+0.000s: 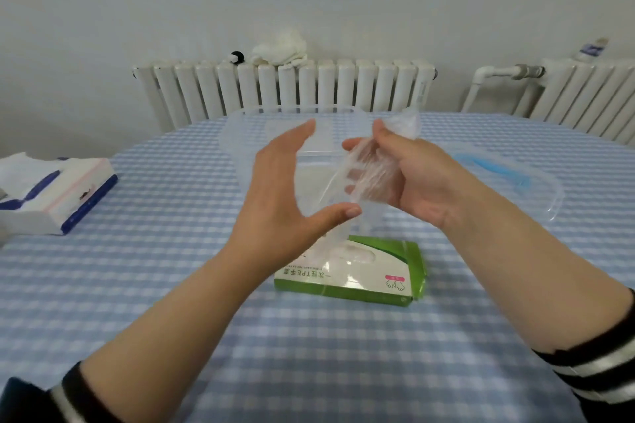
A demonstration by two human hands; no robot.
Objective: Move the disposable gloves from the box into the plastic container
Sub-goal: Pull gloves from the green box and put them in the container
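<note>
Gripping crumpled clear glove in right hand above green box; left hand spread, holding nothing.

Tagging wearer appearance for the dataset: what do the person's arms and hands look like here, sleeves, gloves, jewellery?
Both hands are bare: no gloves on the left hand or the right hand, and no rings, watch or bracelets in view. Both forearms are uncovered. The left sleeve and the right sleeve are pushed up toward the elbows; the fabric is dark with pale horizontal stripes, and looks like a knit top.
</note>
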